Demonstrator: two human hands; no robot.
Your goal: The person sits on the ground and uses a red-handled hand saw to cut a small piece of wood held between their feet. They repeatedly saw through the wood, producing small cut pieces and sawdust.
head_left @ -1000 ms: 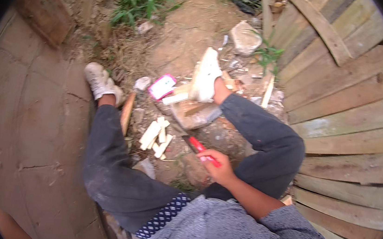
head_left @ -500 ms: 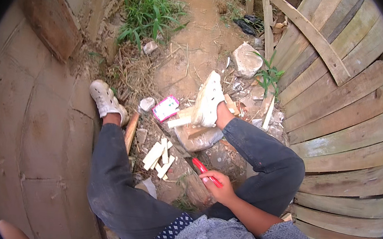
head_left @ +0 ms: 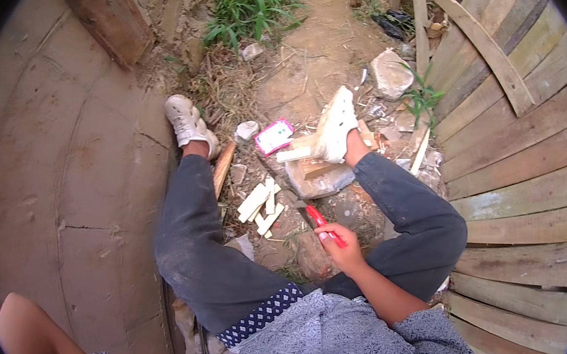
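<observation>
My right hand is closed around the red handle of a knife, held low between my legs. Its dark blade points forward and to the left; the tip is hard to make out against the ground. Left of the blade lies a small pile of pale split wood pieces. Ahead, my right foot in a white clog rests on or against wood pieces above a flat stone. My bent left arm shows at the lower left corner, with its hand out of the picture.
A mud wall runs along the left, with a brown board against it. A plank fence closes off the right. A pink-edged packet, a pale rock and grass lie ahead.
The whole scene has shifted right and slightly up in view. More of my left arm has come in at the lower left. The right hand still grips the knife.
</observation>
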